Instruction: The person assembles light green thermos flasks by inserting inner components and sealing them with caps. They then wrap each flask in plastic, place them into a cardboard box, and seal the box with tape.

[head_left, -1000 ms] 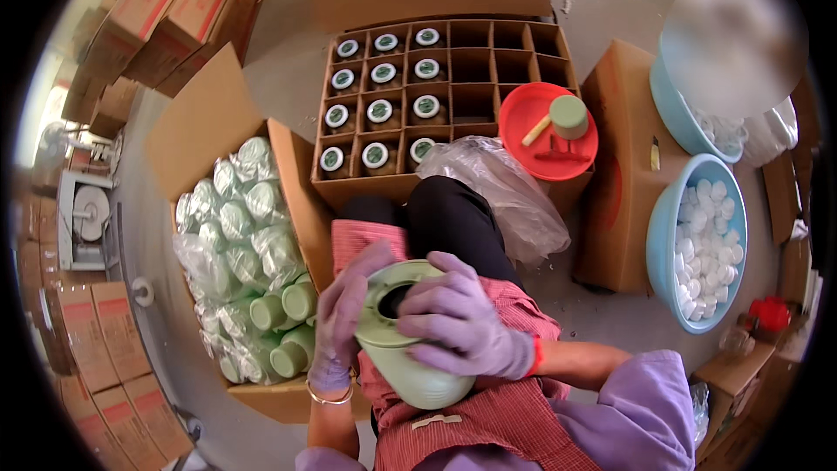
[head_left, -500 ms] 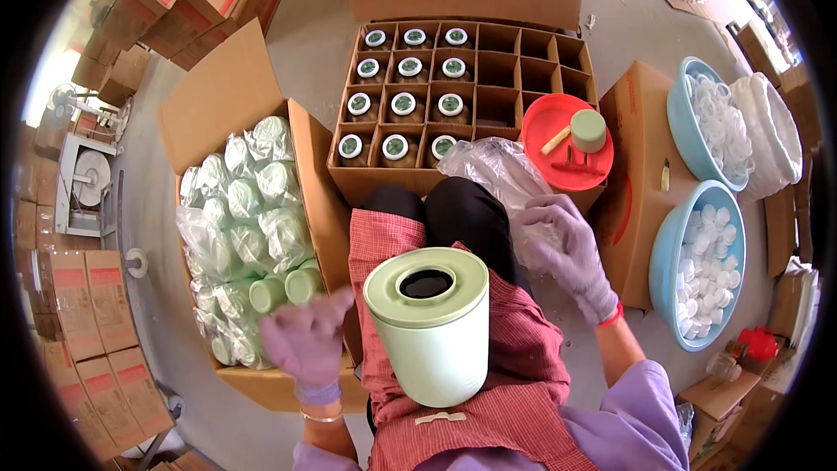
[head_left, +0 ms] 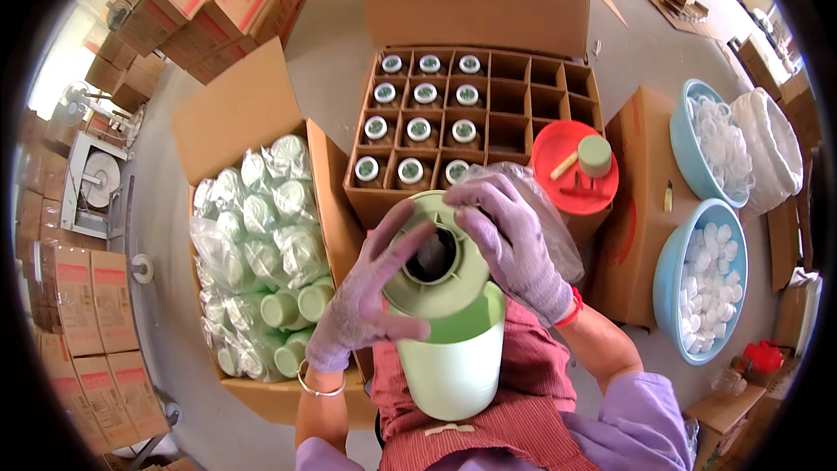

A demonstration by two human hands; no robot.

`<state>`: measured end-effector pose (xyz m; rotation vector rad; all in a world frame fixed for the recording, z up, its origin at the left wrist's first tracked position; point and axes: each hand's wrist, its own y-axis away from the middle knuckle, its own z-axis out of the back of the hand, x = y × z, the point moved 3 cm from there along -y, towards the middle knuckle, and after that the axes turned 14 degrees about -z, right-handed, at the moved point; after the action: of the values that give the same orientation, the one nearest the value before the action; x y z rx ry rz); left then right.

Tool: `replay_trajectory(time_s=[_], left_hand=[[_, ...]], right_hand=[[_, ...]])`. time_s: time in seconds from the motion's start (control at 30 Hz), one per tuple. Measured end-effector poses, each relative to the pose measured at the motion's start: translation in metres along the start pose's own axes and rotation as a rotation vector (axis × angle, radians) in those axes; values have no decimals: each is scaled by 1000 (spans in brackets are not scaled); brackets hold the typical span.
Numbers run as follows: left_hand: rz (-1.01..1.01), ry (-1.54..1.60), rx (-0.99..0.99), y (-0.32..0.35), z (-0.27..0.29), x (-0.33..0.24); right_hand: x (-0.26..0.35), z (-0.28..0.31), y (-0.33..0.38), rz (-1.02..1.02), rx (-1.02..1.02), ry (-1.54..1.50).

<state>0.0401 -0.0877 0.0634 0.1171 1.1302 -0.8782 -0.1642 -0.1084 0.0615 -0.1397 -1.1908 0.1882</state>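
Note:
A pale green plastic lid [head_left: 462,292] with a round hole in its middle is held tilted up above the green tub [head_left: 449,375] standing in my lap. Short ribs ring the hole, and a blurred pale shape shows inside it. My left hand [head_left: 370,296], in a light purple glove, is round the lid's left side, one finger reaching across the hole. Gloved too, my right hand [head_left: 514,244] grips the lid's upper right edge, its fingertips partly hidden. The tub's mouth shows below the lid, near my left thumb.
At left, an open carton [head_left: 327,166] contains several bagged green tubs. A divided carton [head_left: 370,201] ahead has white-capped jars. Beside it, a red dish [head_left: 545,144] bears a green cup. Blue basins [head_left: 667,288] at right hold white caps and clear rings.
Both hands have come in from the sides to the lid. The lid has been lifted off the tub and tilted, baring the tub's mouth.

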Motion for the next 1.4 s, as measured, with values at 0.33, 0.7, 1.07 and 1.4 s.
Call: replay_trajectory(time_s=[0.33,0.7,1.07,1.4], left_hand=[[233,1111,-655,-20,-9,34],[180,498,-617,-13,-4,59],[451,651,-435,-22,44,51],[244,879,-622,-33,20,47]], right_hand=[[-3,-40,-40,428,102,282],[-26,-49,-60,-461,314,-403],[10,-33,-67,805,-85,676],[9,-32,-69,663,42,722]])
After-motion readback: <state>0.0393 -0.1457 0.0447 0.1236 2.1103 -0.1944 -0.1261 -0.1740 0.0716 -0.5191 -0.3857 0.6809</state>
